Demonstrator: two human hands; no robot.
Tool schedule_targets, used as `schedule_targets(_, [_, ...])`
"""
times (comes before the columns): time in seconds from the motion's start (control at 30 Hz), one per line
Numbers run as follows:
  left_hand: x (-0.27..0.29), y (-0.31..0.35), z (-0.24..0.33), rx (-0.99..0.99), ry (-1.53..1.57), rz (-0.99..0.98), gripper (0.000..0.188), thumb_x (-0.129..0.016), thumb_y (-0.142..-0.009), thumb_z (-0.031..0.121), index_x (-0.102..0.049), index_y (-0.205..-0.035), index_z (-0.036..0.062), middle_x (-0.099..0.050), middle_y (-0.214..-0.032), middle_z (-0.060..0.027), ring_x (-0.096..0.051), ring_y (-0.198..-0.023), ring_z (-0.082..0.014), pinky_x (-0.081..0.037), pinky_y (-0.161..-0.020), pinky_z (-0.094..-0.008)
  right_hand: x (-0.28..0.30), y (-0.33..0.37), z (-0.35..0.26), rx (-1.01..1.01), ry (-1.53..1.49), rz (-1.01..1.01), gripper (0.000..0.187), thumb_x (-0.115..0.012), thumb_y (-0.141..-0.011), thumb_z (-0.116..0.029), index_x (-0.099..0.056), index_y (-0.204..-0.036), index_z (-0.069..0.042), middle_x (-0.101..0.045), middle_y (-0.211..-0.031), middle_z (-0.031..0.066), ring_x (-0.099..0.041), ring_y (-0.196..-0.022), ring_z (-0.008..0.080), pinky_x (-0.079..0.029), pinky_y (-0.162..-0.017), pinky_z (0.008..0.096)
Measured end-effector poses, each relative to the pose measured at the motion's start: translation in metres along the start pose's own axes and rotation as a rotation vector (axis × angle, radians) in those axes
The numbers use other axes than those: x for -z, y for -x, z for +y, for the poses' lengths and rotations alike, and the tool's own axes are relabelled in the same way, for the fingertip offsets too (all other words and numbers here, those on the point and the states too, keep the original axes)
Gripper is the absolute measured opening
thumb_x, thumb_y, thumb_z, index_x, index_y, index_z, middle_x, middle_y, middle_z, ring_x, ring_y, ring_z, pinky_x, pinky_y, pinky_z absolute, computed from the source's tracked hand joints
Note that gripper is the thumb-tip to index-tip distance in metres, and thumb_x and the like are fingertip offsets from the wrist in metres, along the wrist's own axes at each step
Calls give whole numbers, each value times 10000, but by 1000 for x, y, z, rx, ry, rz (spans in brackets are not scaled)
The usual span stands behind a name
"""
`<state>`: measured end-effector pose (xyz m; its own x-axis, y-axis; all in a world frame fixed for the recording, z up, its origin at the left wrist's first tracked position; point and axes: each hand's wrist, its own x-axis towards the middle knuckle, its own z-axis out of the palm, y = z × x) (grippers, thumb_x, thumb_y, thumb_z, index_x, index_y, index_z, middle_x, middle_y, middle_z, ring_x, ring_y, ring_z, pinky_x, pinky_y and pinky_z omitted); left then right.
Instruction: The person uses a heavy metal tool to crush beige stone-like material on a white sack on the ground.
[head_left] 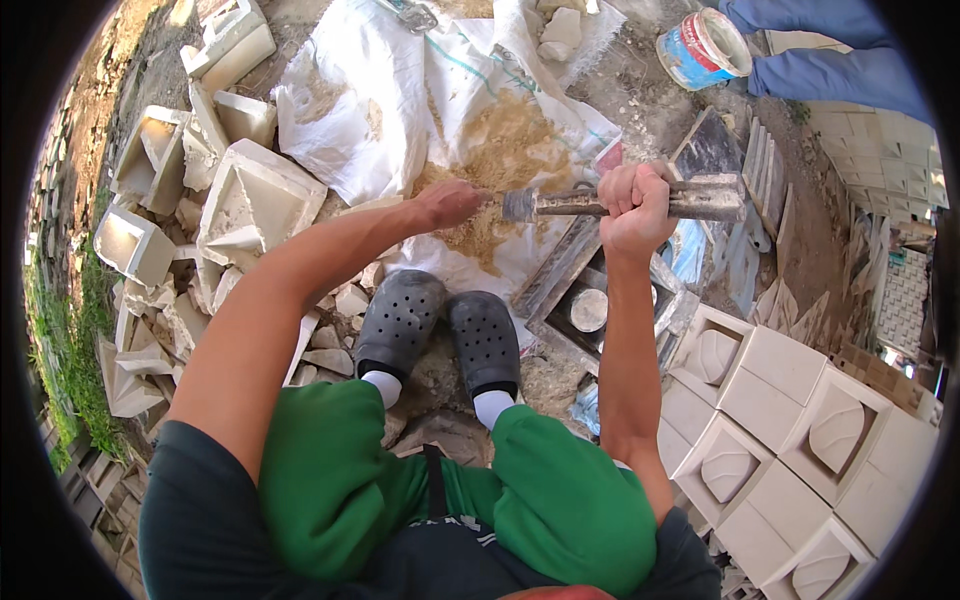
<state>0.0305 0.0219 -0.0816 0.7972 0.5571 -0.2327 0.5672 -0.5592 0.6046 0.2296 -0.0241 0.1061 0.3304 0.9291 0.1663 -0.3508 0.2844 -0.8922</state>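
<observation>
The right hand (637,205) wraps tightly around a long, grey, plaster-smeared bar (706,198) over the sandy sack's (350,110) right edge, the left hand (450,203) curled beside its dark-banded end, its grip unclear.

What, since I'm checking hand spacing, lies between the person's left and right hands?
In the head view, part of a worn bar-shaped tool lies between left hand and right hand, above sand on a white woven sack.

In daylight (95,115), we look over dirt ground (640,112) beside a wall of stacked pale blocks (865,150), green grass (85,355) growing well left of it.
</observation>
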Motion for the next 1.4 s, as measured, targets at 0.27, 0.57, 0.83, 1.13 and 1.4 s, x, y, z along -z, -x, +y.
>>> schedule_targets(0.27, [10,18,-40,55,71,432,213,-550,-864,169,-618,-1046,82,-631,-1025,-108,-595,-964,-318,-472,-838,-415,-56,-3,-75,37,11,-77,296,-433,-852,-100,-301,-588,-118,-289,-460,-4,-215,-403,98,-217,-408,274])
schedule_targets(0.57, [13,18,-40,66,61,461,203,-554,-861,172,-625,-1018,66,-622,-957,-122,-596,-896,-326,-473,-791,-415,-43,13,49,-87,25,37,246,-502,-837,10,-382,-646,-89,-384,-526,-12,-335,-444,56,-267,-415,241])
schedule_targets(0.83, [13,25,-44,91,61,439,197,-540,-860,152,-632,-1013,68,-619,-955,-136,-599,-913,-327,-475,-808,-419,-66,-14,-24,-69,-14,-67,261,-471,-828,0,-358,-610,-90,-354,-496,-16,-271,-391,72,-226,-378,252])
schedule_targets(1.13, [18,19,-43,78,80,452,179,-555,-864,147,-619,-999,49,-615,-946,-144,-597,-898,-337,-474,-792,-419,-55,-2,32,-32,130,-27,279,-471,-852,-32,-349,-611,-100,-333,-488,-21,-281,-408,77,-244,-396,257])
schedule_targets(1.4, [10,26,-50,127,95,440,166,-552,-863,127,-619,-991,45,-612,-939,-144,-595,-897,-334,-468,-810,-418,-55,-9,21,-170,72,-81,266,-454,-834,-19,-329,-614,-102,-305,-490,-13,-242,-407,82,-227,-401,265])
